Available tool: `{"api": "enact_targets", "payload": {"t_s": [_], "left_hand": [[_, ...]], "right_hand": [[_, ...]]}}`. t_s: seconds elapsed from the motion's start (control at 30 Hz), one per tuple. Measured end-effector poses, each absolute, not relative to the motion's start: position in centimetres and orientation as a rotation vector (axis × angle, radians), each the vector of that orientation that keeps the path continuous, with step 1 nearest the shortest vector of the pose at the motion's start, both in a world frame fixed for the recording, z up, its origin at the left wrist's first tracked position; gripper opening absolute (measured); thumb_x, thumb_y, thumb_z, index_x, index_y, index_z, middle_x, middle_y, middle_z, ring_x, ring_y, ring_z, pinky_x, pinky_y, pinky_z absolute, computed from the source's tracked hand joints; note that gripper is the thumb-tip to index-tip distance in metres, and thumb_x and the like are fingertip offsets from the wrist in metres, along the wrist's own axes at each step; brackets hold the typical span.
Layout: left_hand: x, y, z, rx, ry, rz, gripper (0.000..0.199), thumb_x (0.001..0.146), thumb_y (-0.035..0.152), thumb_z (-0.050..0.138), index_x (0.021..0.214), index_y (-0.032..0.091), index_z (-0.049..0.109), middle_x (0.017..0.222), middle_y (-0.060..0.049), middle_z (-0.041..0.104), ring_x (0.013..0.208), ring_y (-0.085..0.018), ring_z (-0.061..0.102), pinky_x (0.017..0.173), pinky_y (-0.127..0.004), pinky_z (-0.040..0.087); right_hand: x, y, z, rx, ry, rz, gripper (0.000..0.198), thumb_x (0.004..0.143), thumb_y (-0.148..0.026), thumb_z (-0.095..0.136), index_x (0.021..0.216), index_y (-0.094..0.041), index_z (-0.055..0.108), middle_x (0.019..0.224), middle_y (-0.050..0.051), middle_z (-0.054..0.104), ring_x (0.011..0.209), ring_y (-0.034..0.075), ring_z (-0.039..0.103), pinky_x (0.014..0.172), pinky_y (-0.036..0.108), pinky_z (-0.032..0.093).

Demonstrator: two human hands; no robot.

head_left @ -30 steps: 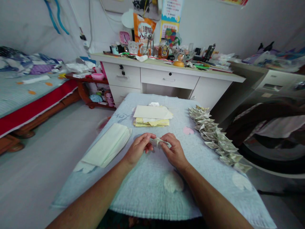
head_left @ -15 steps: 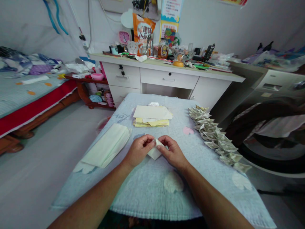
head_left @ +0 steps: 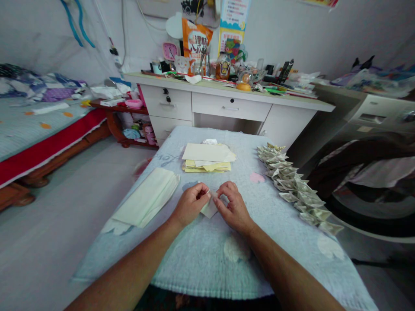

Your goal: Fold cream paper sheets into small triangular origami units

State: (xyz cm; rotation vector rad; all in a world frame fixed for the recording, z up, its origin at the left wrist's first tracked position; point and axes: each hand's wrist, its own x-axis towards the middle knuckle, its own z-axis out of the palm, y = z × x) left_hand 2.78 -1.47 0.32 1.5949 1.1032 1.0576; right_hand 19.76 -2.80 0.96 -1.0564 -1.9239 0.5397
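Observation:
A small folded piece of pale paper [head_left: 209,210] is held between my two hands, above the middle of the cloth-covered table. My left hand [head_left: 192,202] pinches its left upper edge with thumb and forefinger. On the other side my right hand [head_left: 234,207] has thumb and fingertips closed on the paper's upper right part. The fingers hide the top of the fold. Left of my hands lies a stack of pale green paper sheets [head_left: 144,198]. Beyond them is a pile of cream and yellow paper [head_left: 207,153]. Folded paper pieces [head_left: 288,181] stand in rows at the right.
A light blue patterned cloth [head_left: 191,263] covers the table. Behind it stands a white desk [head_left: 230,106] crowded with small items. A bed [head_left: 48,129] is at the left, a washing machine [head_left: 366,129] at the right.
My right hand's fingers have lifted slightly and arched, moving a little away from my left hand. The folded paper stays between both hands, and the view has shifted slightly.

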Motion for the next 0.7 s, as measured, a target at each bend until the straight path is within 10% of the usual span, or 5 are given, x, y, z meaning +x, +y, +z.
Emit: {"api": "enact_targets", "payload": {"t_s": [0.7], "left_hand": [[2.87,-1.36,0.06,1.677,1.182,1.096,0.013,0.079,0.027,0.057,0.072,0.017,0.056,0.063,0.004,0.051,0.06,-0.011,0.048,0.057,-0.021,0.037]], "right_hand": [[19.43,-2.94,0.71,-1.016,-1.844,0.585,0.005,0.082,-0.016,0.056,0.08,-0.021,0.055,0.084,0.002,0.051,0.086,0.019,0.049,0.079,0.033,0.038]]}}
